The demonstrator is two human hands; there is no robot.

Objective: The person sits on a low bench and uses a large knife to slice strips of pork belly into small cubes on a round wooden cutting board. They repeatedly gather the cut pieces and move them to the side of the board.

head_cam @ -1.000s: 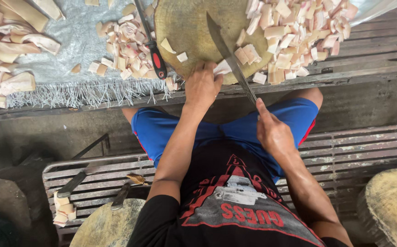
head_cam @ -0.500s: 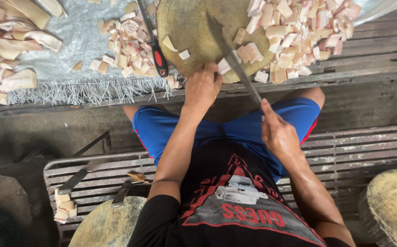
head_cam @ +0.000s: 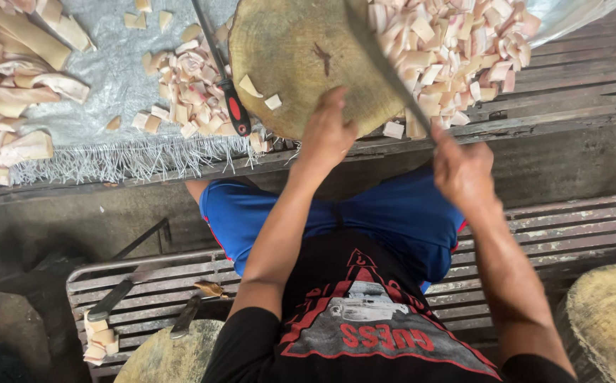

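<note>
My right hand point(head_cam: 462, 169) grips the handle of a long knife point(head_cam: 382, 67). Its blade slants up and left across a round wooden chopping block point(head_cam: 301, 50). My left hand point(head_cam: 327, 133) rests on the near edge of the block, back towards me, so its fingers are hidden. Two small pale cut pieces point(head_cam: 260, 92) lie on the block just left of that hand. Heaps of pale pinkish cubes sit on both sides of the block, left point(head_cam: 187, 85) and right point(head_cam: 450, 50).
A second knife with a red-and-black handle point(head_cam: 231, 106) lies beside the block on a grey woven sheet point(head_cam: 109, 71). Uncut pale strips point(head_cam: 10, 85) are piled far left. I sit on a slatted bench point(head_cam: 570, 227) bearing two more knives point(head_cam: 120, 294), a few cubes point(head_cam: 99, 340) and further wooden blocks point(head_cam: 613, 326).
My right hand has moved up and right towards the block, carrying the knife with it. My left hand has shifted slightly onto the block's edge, covering a pale piece there.
</note>
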